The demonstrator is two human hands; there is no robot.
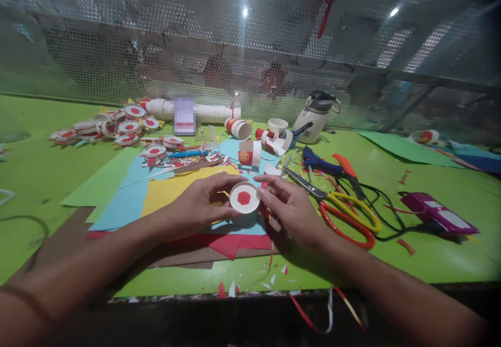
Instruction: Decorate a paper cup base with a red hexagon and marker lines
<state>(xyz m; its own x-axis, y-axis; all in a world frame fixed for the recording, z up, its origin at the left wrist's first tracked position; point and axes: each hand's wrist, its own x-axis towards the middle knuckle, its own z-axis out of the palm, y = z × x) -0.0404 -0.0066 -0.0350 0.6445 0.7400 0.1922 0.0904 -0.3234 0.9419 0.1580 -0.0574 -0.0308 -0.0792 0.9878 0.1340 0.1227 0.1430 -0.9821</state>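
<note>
Both my hands hold a small white paper cup bottom (244, 198) with a red hexagon stuck on its round face. My left hand (203, 203) grips its left side with thumb and fingers closed round it. My right hand (287, 206) pinches its right edge with its fingertips. The piece is held just above a pile of coloured paper sheets (172, 190): yellow, blue, red and brown.
Large scissors with red and yellow handles (344, 214) lie right of my right hand, beside a blue and orange tool (332, 165) and a purple glue gun (434, 214) with black cord. Finished round pieces (117, 127) are heaped far left. Paper cups (250, 151), a white tube (211, 111) and a bottle (315, 117) stand behind.
</note>
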